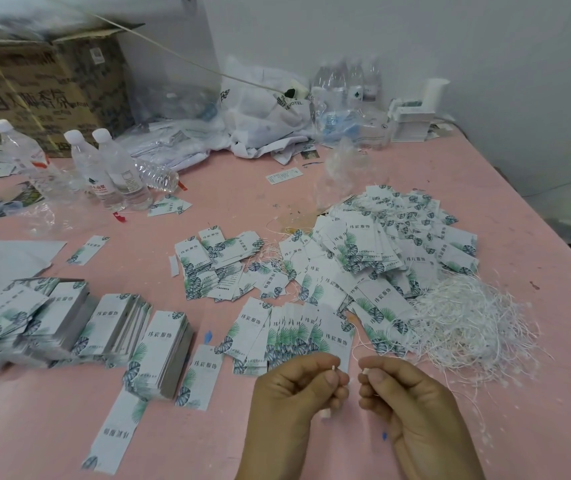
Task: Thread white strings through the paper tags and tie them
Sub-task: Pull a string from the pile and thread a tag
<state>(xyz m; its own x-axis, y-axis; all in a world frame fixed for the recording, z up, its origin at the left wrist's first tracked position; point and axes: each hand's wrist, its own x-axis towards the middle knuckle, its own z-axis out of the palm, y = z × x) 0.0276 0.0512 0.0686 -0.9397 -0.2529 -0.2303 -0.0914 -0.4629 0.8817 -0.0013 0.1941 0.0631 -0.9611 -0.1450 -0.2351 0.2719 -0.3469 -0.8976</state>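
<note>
Two hands work low in the head view, close together over the pink table (312,188); the left hand (298,393) has its fingers curled, thumb and forefinger pinching one small white tip of a thin white string (354,336), and the right hand (412,403) pinches the other tip the same way; the string loops up from both tips to a tag (336,336) at the right end of a fanned row lying just beyond the fingertips. The tags are white paper rectangles printed with green and dark blue leaves and a line of dark Chinese characters; a big loose heap of tags (381,251) lies further back on the right, and neat stacks (111,323) stand on the left. A tangled pile of strings (467,320) lies right of the hands, touching the heap. At the back left stand water bottles (111,168) with red labels and a cardboard box (34,91) with large Chinese print; a white bag (270,109) shows "HOTEL". The table's right edge runs diagonally past the string pile; bare pink surface lies around the wrists.
</note>
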